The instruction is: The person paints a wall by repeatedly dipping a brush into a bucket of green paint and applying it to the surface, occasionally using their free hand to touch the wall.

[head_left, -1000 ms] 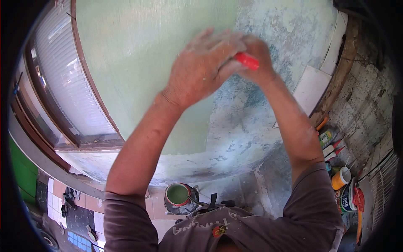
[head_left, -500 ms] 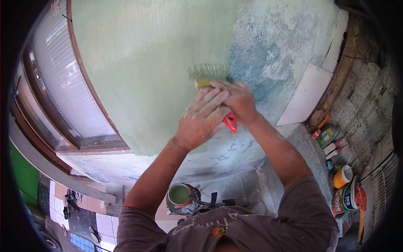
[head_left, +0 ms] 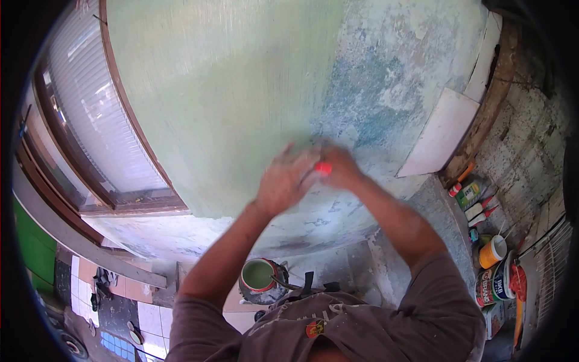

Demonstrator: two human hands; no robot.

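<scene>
Both of my hands are together on a wide paintbrush, in front of the wall (head_left: 241,108). The red end of the paintbrush handle (head_left: 324,169) shows between them, pointing toward me. My left hand (head_left: 284,180) presses against the handle from the left, its fingers smeared by motion. Closed around it from the right is my right hand (head_left: 341,167), also blurred. The bristles are hidden behind the hands and the blur. Pale green paint covers the wall on the left and middle; patchy blue and white surface shows on the right.
Below my arms stands a paint bucket (head_left: 259,274) with green paint in it. A louvred window (head_left: 105,114) in a brown frame borders the wall at left. Bottles (head_left: 469,196), an orange-and-white tub (head_left: 493,252) and a paint can (head_left: 491,286) line the right side.
My hands have moved down the wall with the paintbrush. Its handle has turned end-on toward me, and the bristles, visible before, are now hidden.
</scene>
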